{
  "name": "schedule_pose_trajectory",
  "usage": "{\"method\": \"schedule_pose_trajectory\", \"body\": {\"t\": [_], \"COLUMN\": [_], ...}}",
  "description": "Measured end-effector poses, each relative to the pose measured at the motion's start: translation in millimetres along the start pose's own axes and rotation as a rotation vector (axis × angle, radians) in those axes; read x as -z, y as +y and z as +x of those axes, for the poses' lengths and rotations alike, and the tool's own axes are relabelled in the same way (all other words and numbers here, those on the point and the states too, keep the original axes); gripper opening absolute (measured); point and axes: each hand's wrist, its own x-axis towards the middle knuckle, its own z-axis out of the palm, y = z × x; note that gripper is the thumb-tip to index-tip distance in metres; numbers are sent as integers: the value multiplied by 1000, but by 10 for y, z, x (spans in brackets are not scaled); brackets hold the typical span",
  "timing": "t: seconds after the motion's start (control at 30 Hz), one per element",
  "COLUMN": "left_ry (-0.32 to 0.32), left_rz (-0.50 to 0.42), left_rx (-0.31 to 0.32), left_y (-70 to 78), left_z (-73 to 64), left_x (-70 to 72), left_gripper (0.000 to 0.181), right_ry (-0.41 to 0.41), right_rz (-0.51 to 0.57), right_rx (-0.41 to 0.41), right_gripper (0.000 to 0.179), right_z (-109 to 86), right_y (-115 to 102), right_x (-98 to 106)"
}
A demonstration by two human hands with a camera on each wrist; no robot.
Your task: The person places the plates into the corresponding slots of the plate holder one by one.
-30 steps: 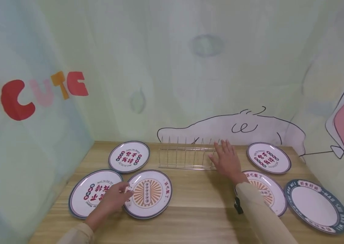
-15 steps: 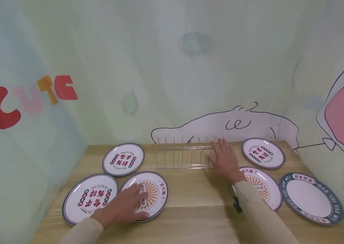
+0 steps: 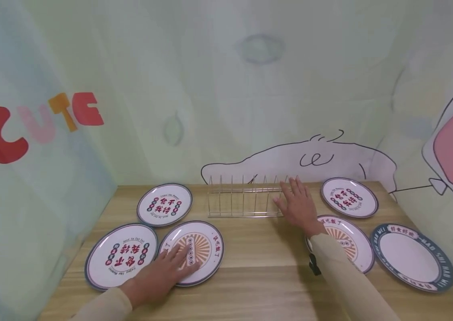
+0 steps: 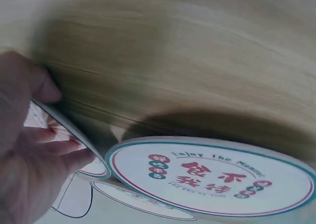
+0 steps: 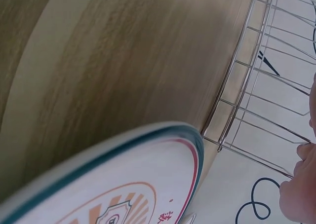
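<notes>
My left hand point(image 3: 162, 272) lies with its fingers extended over a round white plate point(image 3: 206, 254) that has an orange sunburst. In the left wrist view, the fingers point(image 4: 64, 147) are over the plate's face and the thumb is near its rim. My right hand point(image 3: 299, 206) is at the right end of a wire plate rack point(image 3: 244, 205), fingers stretched out towards the back. In the right wrist view only part of that hand point(image 5: 298, 184) shows, beside the rack's wires point(image 5: 247, 93). Whether it touches the wires is hard to see.
Left of the sunburst plate lies a larger red-lettered plate point(image 3: 102, 254), with a smaller one point(image 3: 178, 211) behind it. On the right are a small plate point(image 3: 364, 205), another sunburst plate point(image 3: 360, 236), partly under my sleeve, and an oval blue-rimmed plate point(image 3: 409, 261). Printed curtains surround the table.
My left hand has moved right, from the gap between two plates onto the sunburst plate, and its fingers have spread. The right hand stays at the rack. The head view has shifted slightly.
</notes>
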Motion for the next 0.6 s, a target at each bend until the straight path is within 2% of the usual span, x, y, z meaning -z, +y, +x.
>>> {"method": "schedule_pose_trajectory", "body": {"t": [0.2, 0.4, 0.6], "left_ry": [161, 383, 472], "left_rz": [202, 309, 371], "left_rx": [-98, -179, -177], "left_y": [-45, -72, -39], "left_z": [-37, -63, -48], "left_x": [-131, -291, -317], "left_gripper": [64, 62, 57], "right_ry": [-7, 0, -8], "right_rz": [-10, 1, 12], "right_rx": [5, 4, 4], "right_gripper": [64, 64, 64], "right_z": [0, -10, -16], "right_y": [-15, -16, -34], "right_x": [-4, 2, 4]}}
